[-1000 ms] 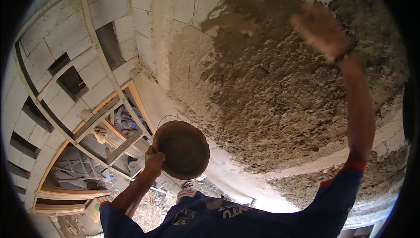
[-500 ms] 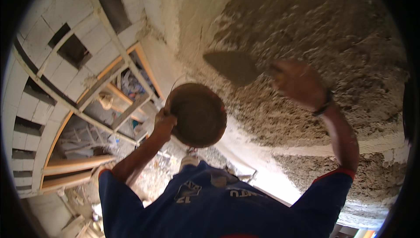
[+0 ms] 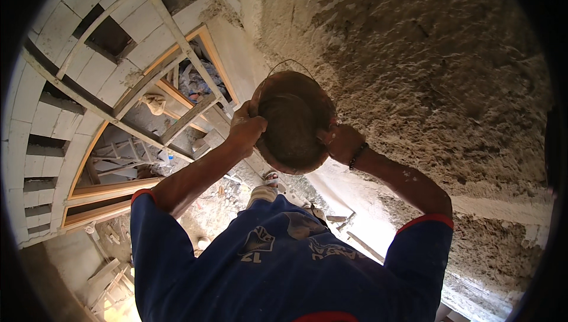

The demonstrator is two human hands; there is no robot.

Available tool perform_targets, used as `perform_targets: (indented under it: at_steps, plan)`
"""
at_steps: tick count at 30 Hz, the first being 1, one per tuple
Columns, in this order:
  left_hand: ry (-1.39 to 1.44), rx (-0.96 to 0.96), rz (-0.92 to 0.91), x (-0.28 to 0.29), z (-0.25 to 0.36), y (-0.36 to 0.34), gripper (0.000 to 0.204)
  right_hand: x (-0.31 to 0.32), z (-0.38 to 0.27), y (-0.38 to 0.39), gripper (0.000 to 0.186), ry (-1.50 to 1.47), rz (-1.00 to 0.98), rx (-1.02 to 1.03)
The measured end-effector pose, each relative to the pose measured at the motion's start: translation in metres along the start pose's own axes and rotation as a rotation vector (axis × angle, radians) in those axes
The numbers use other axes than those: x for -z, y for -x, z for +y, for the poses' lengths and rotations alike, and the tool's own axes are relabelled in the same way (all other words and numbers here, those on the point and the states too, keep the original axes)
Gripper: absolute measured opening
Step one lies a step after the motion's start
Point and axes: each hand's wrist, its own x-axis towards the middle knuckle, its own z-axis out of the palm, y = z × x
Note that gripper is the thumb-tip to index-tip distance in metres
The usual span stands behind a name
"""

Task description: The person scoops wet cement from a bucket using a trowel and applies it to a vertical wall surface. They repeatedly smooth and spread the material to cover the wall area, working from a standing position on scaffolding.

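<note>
My left hand [image 3: 245, 130] is closed on the left rim of a round bucket [image 3: 324, 100]. The bucket is tilted so its mouth shows, with wet grey-brown mortar [image 3: 290, 124] inside and a thin wire handle [image 3: 294, 62] standing up at the far side. Against the bucket's right rim, my right hand [image 3: 344, 144] is closed around a trowel's handle. Its blade cannot be made out in the dark of the bucket. Right beside the bucket rises a wall coated in rough wet mortar [image 3: 426, 103].
A wooden frame of beams [image 3: 160, 127] and pale blockwork [image 3: 53, 44] with openings stand on the left. Far below lies a floor strewn with debris [image 3: 213, 204], where a foot in a sandal [image 3: 270, 178] shows. Loose timber [image 3: 112, 280] is at lower left.
My right hand has come down and left from the wall to the bucket, bringing the trowel with it. With my left hand, the bucket has moved up and to the right.
</note>
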Motion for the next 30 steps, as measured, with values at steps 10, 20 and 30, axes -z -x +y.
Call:
perform_targets:
  at_steps: [10,20,30]
  plan:
    - [-0.066,0.062,0.016,0.006,0.011,0.013,0.033,-0.012,-0.005,0.015,0.032,-0.289,0.247,0.166]
    - [0.063,-0.006,0.056,0.028,0.012,0.011,0.039,0.12,-0.016,0.036,0.035,-0.284,0.354,-0.084]
    - [0.02,-0.004,0.095,0.052,0.021,0.01,0.046,0.264,-0.014,0.039,0.045,-0.481,0.026,-0.303]
